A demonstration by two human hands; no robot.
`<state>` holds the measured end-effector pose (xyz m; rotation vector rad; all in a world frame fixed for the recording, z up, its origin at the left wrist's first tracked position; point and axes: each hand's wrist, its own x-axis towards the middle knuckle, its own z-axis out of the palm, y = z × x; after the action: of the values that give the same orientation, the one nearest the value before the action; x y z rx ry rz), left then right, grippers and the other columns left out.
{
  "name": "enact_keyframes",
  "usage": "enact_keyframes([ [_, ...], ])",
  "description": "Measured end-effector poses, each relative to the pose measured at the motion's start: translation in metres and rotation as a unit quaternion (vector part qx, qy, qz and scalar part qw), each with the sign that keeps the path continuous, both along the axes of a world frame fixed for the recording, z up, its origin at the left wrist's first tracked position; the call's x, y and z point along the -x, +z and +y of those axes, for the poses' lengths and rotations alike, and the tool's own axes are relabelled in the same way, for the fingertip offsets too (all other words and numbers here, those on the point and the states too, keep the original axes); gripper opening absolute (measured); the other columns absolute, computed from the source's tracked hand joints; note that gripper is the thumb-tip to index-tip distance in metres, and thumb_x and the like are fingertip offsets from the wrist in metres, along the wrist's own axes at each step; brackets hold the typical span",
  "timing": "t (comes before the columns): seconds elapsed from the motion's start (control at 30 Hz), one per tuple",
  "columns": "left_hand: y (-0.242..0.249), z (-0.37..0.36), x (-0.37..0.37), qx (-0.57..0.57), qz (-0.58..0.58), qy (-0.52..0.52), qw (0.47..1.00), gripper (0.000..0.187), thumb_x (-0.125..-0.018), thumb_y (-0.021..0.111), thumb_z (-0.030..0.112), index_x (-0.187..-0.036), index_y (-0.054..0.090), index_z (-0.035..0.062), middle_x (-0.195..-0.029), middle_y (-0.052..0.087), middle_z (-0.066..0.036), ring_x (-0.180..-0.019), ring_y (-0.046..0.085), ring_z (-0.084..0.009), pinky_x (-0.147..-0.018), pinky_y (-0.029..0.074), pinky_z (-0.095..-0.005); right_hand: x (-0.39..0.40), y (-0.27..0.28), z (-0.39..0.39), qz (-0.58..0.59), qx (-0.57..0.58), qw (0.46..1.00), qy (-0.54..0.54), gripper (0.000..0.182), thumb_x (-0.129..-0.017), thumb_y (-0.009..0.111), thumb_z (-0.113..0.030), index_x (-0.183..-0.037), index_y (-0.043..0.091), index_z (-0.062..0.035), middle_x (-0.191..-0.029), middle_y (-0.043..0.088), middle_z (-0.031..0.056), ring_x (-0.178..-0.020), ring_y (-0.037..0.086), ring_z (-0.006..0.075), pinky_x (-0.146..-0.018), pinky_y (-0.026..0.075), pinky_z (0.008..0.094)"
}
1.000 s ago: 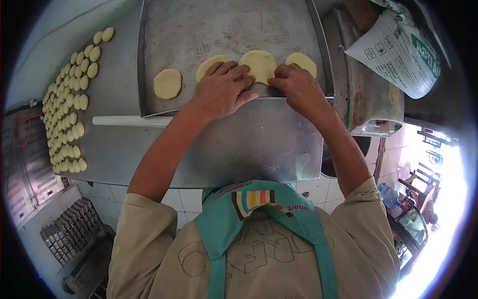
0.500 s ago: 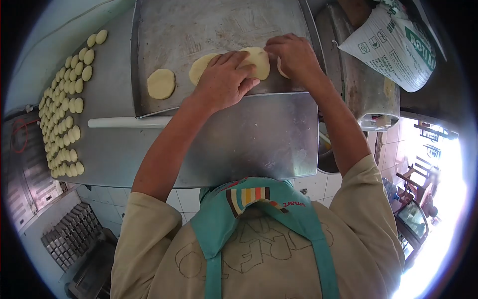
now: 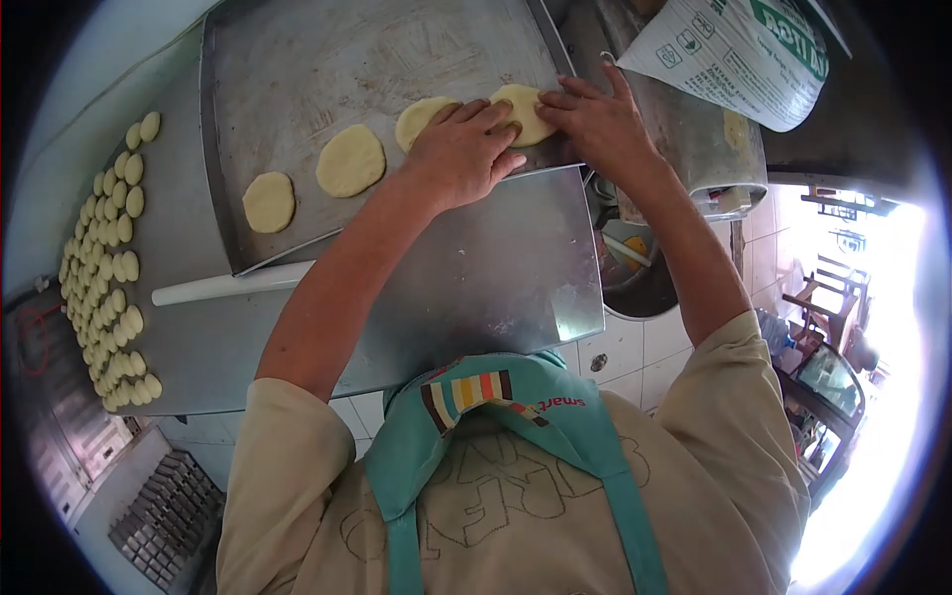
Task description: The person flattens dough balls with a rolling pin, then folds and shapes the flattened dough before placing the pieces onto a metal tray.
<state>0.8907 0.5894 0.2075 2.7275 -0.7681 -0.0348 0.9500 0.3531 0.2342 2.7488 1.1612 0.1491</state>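
Observation:
Flattened rounds of dough lie in a row along the near side of a large metal baking tray [image 3: 297, 74]. One dough disc [image 3: 269, 202] is at the left and a larger dough disc [image 3: 351, 161] beside it. My left hand [image 3: 461, 154] partly covers a third dough disc [image 3: 416, 121], and its outstretched fingertips reach the left edge of the rightmost dough disc [image 3: 524, 117]. Against that disc's right edge rest the fingers of my right hand [image 3: 605, 124], spread apart with the index finger extended. Neither hand grips anything.
Many small dough balls [image 3: 104, 233] stand in rows at the left of the metal table [image 3: 466, 268]. A white rolling pin or rod [image 3: 233, 283] lies before the tray. At the right are a printed sack [image 3: 739, 64] and a metal bowl [image 3: 650, 283] below the table edge.
The view has turned, shifting the tray left. The second disc now shows fully, left of my left hand. My right hand's fingers have spread and rest against the rightmost disc.

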Motion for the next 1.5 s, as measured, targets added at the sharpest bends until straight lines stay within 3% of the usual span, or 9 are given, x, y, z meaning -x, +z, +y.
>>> enact_keyframes([
  [0.23, 0.012, -0.011, 0.002, -0.029, 0.021, 0.007, 0.999, 0.055, -0.108, 0.046, 0.054, -0.131, 0.074, 0.0117, -0.156, 0.052, -0.009, -0.145, 0.046, -0.0297, -0.121, 0.034, -0.0477, 0.008, 0.013, 0.002, -0.032, 0.09, 0.995, -0.02, 0.029, -0.098, 0.059, -0.016, -0.119, 0.078, -0.0223, -0.132, 0.072, -0.0082, -0.138, 0.055, 0.0124, -0.125, 0.023, 0.0634],
  [0.43, 0.005, -0.017, 0.019, 0.006, -0.021, 0.028, 0.999, 0.06, -0.107, 0.046, 0.058, -0.125, 0.076, 0.0105, -0.155, 0.053, -0.011, -0.146, 0.044, -0.0322, -0.121, 0.033, -0.0497, 0.016, 0.006, -0.007, -0.021, -0.083, 0.996, 0.039, 0.025, -0.095, 0.06, -0.015, -0.11, 0.079, -0.0206, -0.125, 0.073, -0.0067, -0.136, 0.057, 0.0154, -0.124, 0.028, 0.0581],
  [0.63, 0.005, -0.026, 0.028, 0.019, -0.006, 0.018, 1.0, 0.062, -0.106, 0.048, 0.06, -0.119, 0.079, 0.0078, -0.152, 0.055, -0.011, -0.145, 0.045, -0.031, -0.12, 0.035, -0.0498, 0.021, 0.021, -0.014, 0.037, 0.061, 0.996, 0.052, 0.023, -0.093, 0.063, -0.013, -0.104, 0.081, -0.0214, -0.119, 0.075, -0.0065, -0.133, 0.06, 0.0164, -0.124, 0.031, 0.0552],
  [0.73, 0.003, -0.026, 0.029, 0.026, -0.012, 0.019, 0.999, 0.06, -0.105, 0.05, 0.059, -0.12, 0.078, 0.0073, -0.15, 0.056, -0.011, -0.144, 0.047, -0.0307, -0.119, 0.036, -0.049, 0.024, 0.016, -0.014, 0.021, 0.048, 0.997, 0.057, 0.02, -0.092, 0.064, -0.013, -0.1, 0.081, -0.0206, -0.115, 0.076, -0.0058, -0.131, 0.061, 0.0167, -0.123, 0.032, 0.0546],
  [0.83, 0.009, -0.023, 0.028, 0.045, -0.012, 0.023, 0.999, 0.058, -0.105, 0.052, 0.057, -0.126, 0.074, 0.0067, -0.15, 0.057, -0.011, -0.142, 0.049, -0.0312, -0.119, 0.037, -0.0484, 0.017, 0.026, -0.008, 0.035, 0.062, 0.996, 0.045, 0.021, -0.091, 0.065, -0.014, -0.105, 0.08, -0.0205, -0.114, 0.076, -0.0048, -0.13, 0.062, 0.0163, -0.123, 0.033, 0.0535],
  [0.93, 0.01, -0.02, 0.022, 0.066, -0.023, 0.042, 0.997, 0.057, -0.106, 0.053, 0.054, -0.132, 0.069, 0.006, -0.15, 0.056, -0.012, -0.141, 0.051, -0.0316, -0.118, 0.039, -0.0486, 0.008, 0.02, 0.003, -0.01, -0.079, 0.997, 0.017, 0.023, -0.092, 0.065, -0.015, -0.11, 0.079, -0.0207, -0.111, 0.076, -0.0036, -0.128, 0.063, 0.016, -0.122, 0.035, 0.0514],
  [1.03, 0.005, -0.019, 0.015, 0.033, 0.002, 0.058, 0.998, 0.056, -0.106, 0.052, 0.052, -0.136, 0.066, 0.0054, -0.151, 0.056, -0.012, -0.141, 0.052, -0.0312, -0.117, 0.04, -0.049, -0.006, -0.005, 0.014, -0.067, 0.009, 0.997, 0.034, 0.026, -0.091, 0.067, -0.018, -0.115, 0.077, -0.0216, -0.113, 0.076, -0.0048, -0.128, 0.063, 0.0159, -0.121, 0.035, 0.0538],
  [1.23, 0.001, -0.017, 0.015, 0.049, -0.042, 0.066, 0.996, 0.055, -0.107, 0.052, 0.051, -0.134, 0.066, 0.0047, -0.151, 0.057, -0.012, -0.141, 0.052, -0.03, -0.118, 0.04, -0.0479, -0.01, 0.002, 0.019, -0.043, 0.018, 0.999, -0.009, 0.031, -0.091, 0.071, -0.021, -0.122, 0.076, -0.0233, -0.122, 0.074, -0.0081, -0.131, 0.061, 0.014, -0.121, 0.031, 0.0601],
  [1.5, -0.006, -0.013, 0.007, -0.009, -0.085, 0.072, 0.994, 0.054, -0.107, 0.051, 0.051, -0.133, 0.067, 0.0065, -0.147, 0.061, -0.011, -0.141, 0.053, -0.0299, -0.118, 0.04, -0.047, -0.024, -0.006, 0.034, 0.033, 0.026, 0.999, 0.0, 0.052, -0.083, 0.078, -0.025, -0.135, 0.069, -0.0266, -0.143, 0.065, -0.0089, -0.139, 0.056, 0.018, -0.121, 0.034, 0.0541],
])
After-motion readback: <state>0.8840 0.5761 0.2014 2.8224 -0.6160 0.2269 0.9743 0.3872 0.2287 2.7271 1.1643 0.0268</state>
